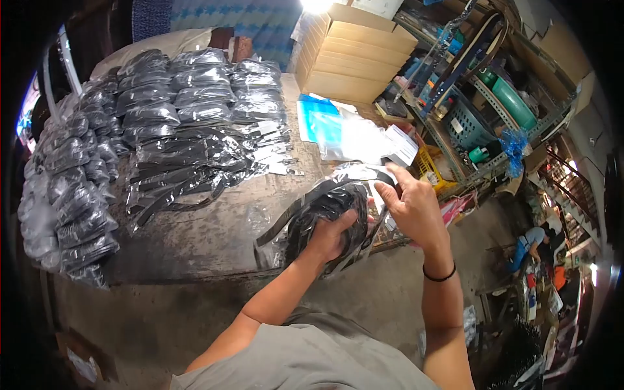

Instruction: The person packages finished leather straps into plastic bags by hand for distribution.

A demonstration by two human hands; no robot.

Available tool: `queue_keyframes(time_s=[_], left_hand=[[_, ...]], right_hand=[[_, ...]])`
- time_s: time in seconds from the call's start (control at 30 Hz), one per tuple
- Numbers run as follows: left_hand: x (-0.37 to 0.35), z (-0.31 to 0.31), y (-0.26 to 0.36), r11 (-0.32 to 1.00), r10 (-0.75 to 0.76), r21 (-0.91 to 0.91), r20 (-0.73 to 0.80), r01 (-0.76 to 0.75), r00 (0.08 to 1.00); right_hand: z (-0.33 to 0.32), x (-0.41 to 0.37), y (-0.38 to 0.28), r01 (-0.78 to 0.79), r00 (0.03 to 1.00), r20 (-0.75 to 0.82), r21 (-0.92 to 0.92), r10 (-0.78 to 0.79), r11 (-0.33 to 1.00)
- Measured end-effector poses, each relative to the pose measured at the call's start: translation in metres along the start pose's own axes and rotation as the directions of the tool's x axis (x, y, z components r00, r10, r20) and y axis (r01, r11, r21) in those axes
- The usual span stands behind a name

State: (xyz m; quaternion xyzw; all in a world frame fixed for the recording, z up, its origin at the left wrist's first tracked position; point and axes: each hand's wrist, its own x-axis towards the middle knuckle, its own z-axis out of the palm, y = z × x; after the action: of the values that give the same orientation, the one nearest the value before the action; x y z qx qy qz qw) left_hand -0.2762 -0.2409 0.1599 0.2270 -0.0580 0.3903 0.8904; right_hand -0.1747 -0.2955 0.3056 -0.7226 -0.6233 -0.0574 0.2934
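Note:
My left hand (333, 235) is closed around a thick bundle of black straps in clear plastic bags (318, 203), held above the table's front edge. At the bundle's upper right end, my right hand (411, 203) has its thumb and index finger closed on the plastic, near some white labels. Long dark strips at the bundle's left side hang in loose plastic. More bagged black straps (188, 162) lie flat on the worn table (188, 240), their white tags pointing right. Behind them, stacked rows of similar shiny bagged bundles (205, 88) cover the back and left.
A tall cardboard box (354, 55) stands at the back, with a blue plastic folder (318, 120) and clear bags before it. Metal shelving (481, 156) with baskets rises on the right, beside a yellow crate (429, 166). Another person (533, 244) is far right.

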Motion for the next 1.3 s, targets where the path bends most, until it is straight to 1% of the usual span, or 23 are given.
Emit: queue_keyframes(time_s=[0.07,0.13,0.2,0.27,0.33,0.4,0.47,0.53,0.6,0.63,0.67,0.73,0.77,0.83,0.87,0.93,0.97,1.07,1.1,1.13,1.2,1.23,1.3], left_hand=[[0.002,-0.003,-0.003,1.000,-0.023,-0.003,0.007,0.023,1.000],[0.005,-0.002,-0.004,0.997,-0.026,-0.066,0.046,0.029,0.999],[0.008,0.001,0.000,0.998,-0.025,-0.059,0.064,0.029,0.998],[0.011,0.005,-0.001,0.998,-0.025,-0.049,0.085,0.029,0.996],[0.010,0.007,-0.006,0.999,-0.035,0.018,0.019,0.034,0.999],[0.005,0.016,-0.018,0.999,-0.020,-0.045,-0.008,0.019,1.000],[0.001,0.020,-0.029,0.996,0.030,0.091,-0.068,-0.024,0.997],[0.002,0.016,-0.037,0.995,-0.009,0.099,-0.068,0.015,0.998],[0.008,0.012,-0.035,0.969,-0.222,-0.120,-0.059,0.214,0.973],[0.008,0.026,-0.023,0.987,-0.090,-0.135,-0.051,0.082,0.995],[0.016,0.026,-0.022,0.975,-0.129,-0.194,-0.095,0.109,0.987],[0.027,0.013,-0.017,0.927,-0.264,-0.286,-0.034,0.243,0.964],[0.029,0.011,-0.019,0.929,-0.257,-0.286,-0.035,0.236,0.966],[0.035,0.026,-0.011,0.999,0.014,-0.041,-0.070,-0.017,0.997],[0.041,0.027,-0.014,0.999,0.012,-0.041,-0.063,-0.015,0.998],[0.055,0.024,-0.020,0.962,0.097,-0.252,-0.023,-0.100,0.995],[0.059,0.022,-0.021,0.968,0.142,-0.209,-0.007,-0.141,0.990],[0.052,0.046,0.002,0.976,0.141,-0.173,0.043,-0.131,0.989],[0.053,0.041,0.003,0.991,0.129,-0.040,0.086,-0.126,0.988],[0.055,0.039,0.004,0.991,0.133,-0.040,0.087,-0.130,0.987],[0.059,0.037,0.006,0.978,0.078,-0.202,0.172,-0.042,0.982],[0.059,0.038,0.011,0.994,0.088,-0.077,0.162,-0.077,0.983],[0.064,0.033,0.021,0.995,0.048,-0.099,0.211,-0.028,0.976]], right_hand=[[-0.004,-0.003,-0.009,-0.115,0.986,0.111,-0.101,0.126,0.988],[0.002,-0.011,0.001,0.074,0.997,0.045,-0.105,-0.069,0.992],[0.001,-0.018,0.005,0.058,0.996,0.080,-0.120,-0.048,0.991],[0.002,-0.022,0.005,0.083,0.997,0.015,-0.132,-0.082,0.988],[0.002,-0.020,0.007,0.046,0.999,0.008,-0.104,-0.046,0.993],[0.001,-0.010,0.002,-0.014,0.994,-0.108,-0.085,0.004,0.996],[-0.003,0.008,0.012,0.023,0.993,-0.110,-0.200,-0.046,0.979],[-0.009,0.022,0.013,0.045,0.998,-0.030,-0.315,-0.057,0.948],[-0.014,0.020,0.004,0.063,0.998,0.017,-0.345,-0.061,0.936],[-0.017,0.010,-0.005,0.113,0.983,0.174,-0.365,-0.052,0.924],[-0.017,-0.001,-0.011,0.171,0.944,0.329,-0.378,-0.041,0.910],[-0.010,-0.011,-0.002,0.172,0.949,0.311,-0.377,-0.051,0.910],[-0.010,-0.012,0.002,0.145,0.968,0.241,-0.276,-0.077,0.950],[-0.012,-0.010,0.008,0.078,0.984,0.166,-0.104,-0.060,0.991],[-0.010,-0.008,0.013,0.077,0.985,0.160,-0.108,-0.059,0.991],[-0.004,-0.003,0.024,0.270,0.961,0.060,-0.024,-0.268,0.963],[-0.005,-0.003,0.025,0.227,0.971,0.081,-0.033,-0.223,0.973],[-0.004,-0.001,0.034,0.130,0.987,0.081,0.084,-0.137,0.988],[-0.010,0.004,0.031,0.101,0.982,0.146,0.109,-0.117,0.989],[-0.010,0.006,0.028,0.105,0.982,0.146,0.110,-0.121,0.988],[-0.010,0.010,0.026,-0.047,0.988,0.153,0.174,0.020,0.984],[-0.005,0.012,0.032,-0.031,0.992,0.122,0.197,0.007,0.980],[-0.003,0.017,0.030,-0.052,0.992,0.122,0.214,0.026,0.975]])
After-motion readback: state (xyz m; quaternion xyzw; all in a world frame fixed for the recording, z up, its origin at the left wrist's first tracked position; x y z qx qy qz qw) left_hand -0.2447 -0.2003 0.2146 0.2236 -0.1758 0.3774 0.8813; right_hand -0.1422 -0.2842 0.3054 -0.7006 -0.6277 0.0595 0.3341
